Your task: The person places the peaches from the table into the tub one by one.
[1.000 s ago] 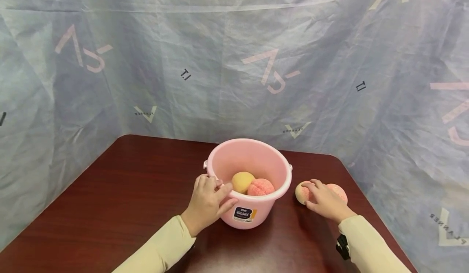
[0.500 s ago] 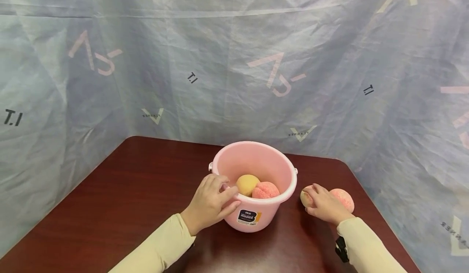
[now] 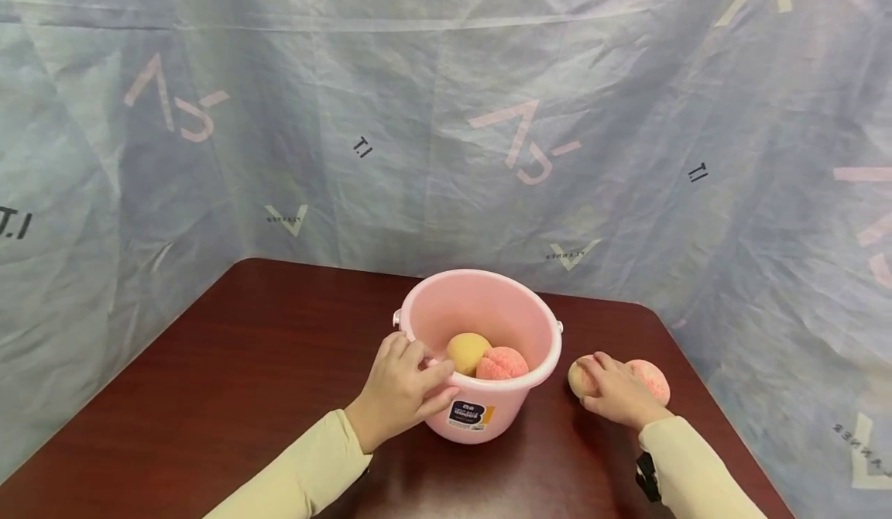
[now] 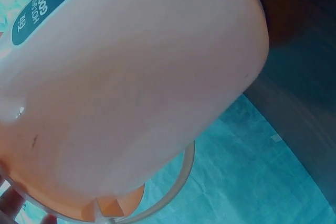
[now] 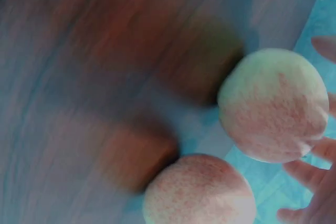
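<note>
In the head view a pink bucket [image 3: 510, 396] stands on the table, with a yellow ball-shaped fruit [image 3: 468, 351] and a pink peach [image 3: 503, 364] inside. My left hand [image 3: 404, 379] holds its near left rim, thumb on the outer wall. The left wrist view shows the bucket wall [image 4: 136, 82] close up, a few fingertips at the rim. My right hand [image 3: 620, 391] lies over a cream-and-pink peach [image 5: 275, 106] to the right of the bucket, loosely bent fingers along its upper side. A second peach [image 3: 651, 379] sits beside it, partly behind the hand.
The dark red-brown table [image 3: 293, 333] reaches back to a grey-blue printed cloth [image 3: 418, 116] that hangs behind and at both sides. A white bucket handle [image 4: 181, 174] hangs along the bucket's far side. The table's right edge runs close past the two peaches.
My right hand's spread fingers have drawn closer together over the peach. The left hand keeps its hold on the rim. The whole view has shifted slightly as the head moved.
</note>
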The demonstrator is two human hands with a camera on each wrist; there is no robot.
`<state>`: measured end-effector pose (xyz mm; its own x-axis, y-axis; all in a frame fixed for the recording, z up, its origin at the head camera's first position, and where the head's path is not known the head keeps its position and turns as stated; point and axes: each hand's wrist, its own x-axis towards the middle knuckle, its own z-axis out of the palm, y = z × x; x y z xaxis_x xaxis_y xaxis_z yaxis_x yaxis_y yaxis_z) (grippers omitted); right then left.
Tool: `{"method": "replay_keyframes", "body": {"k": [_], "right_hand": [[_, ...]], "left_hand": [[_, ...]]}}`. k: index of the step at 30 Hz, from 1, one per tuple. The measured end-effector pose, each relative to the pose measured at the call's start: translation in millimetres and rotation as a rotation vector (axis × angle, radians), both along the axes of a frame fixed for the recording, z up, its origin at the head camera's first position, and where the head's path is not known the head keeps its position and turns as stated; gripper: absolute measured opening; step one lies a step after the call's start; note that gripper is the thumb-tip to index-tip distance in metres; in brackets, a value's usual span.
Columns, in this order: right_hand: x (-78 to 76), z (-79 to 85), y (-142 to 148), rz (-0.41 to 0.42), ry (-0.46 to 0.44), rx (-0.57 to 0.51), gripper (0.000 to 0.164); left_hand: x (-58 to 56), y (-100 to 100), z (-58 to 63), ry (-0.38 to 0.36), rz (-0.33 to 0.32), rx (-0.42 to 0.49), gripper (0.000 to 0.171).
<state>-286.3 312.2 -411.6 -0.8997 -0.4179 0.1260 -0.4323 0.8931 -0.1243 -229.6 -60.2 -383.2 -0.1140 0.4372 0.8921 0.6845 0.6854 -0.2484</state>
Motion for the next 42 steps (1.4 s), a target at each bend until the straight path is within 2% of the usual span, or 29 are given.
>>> {"method": "replay_keyframes", "body": {"k": [8, 14, 17, 22, 26, 34, 42], "right_hand": [[5.0, -5.9, -2, 0.011, 0.004, 0.047, 0.056], [12.1, -12.7, -7, 0.057, -0.016, -0.028, 0.059], [16.5, -14.1, -9, 0.092, 0.029, -0.041, 0.056], [27.1, -9.6, -5, 0.140, 0.080, -0.009, 0.050], [35.2, -4.2, 0, 0.181, 0.085, 0.004, 0.047], [41.8, -11.1, -5, 0.101, 0.040, -0.015, 0.051], [43.0, -15.2, -10, 0.084, 0.024, -0.034, 0.052]], "left_hand": [[1.5, 1, -5.4, -0.022, 0.000, 0.027, 0.038], [1.5, 0, -7.6, -0.011, 0.004, 0.056, 0.038], [1.8, -1, -6.8, -0.008, 0.001, 0.068, 0.039], [1.5, 5, -6.4, -0.010, -0.011, 0.097, 0.039], [1.2, 13, -6.7, -0.010, -0.012, 0.123, 0.039], [4.5, 13, -6.9, -0.032, 0.003, 0.121, 0.039], [5.6, 10, -8.9, -0.035, 0.015, 0.115, 0.040]]}}
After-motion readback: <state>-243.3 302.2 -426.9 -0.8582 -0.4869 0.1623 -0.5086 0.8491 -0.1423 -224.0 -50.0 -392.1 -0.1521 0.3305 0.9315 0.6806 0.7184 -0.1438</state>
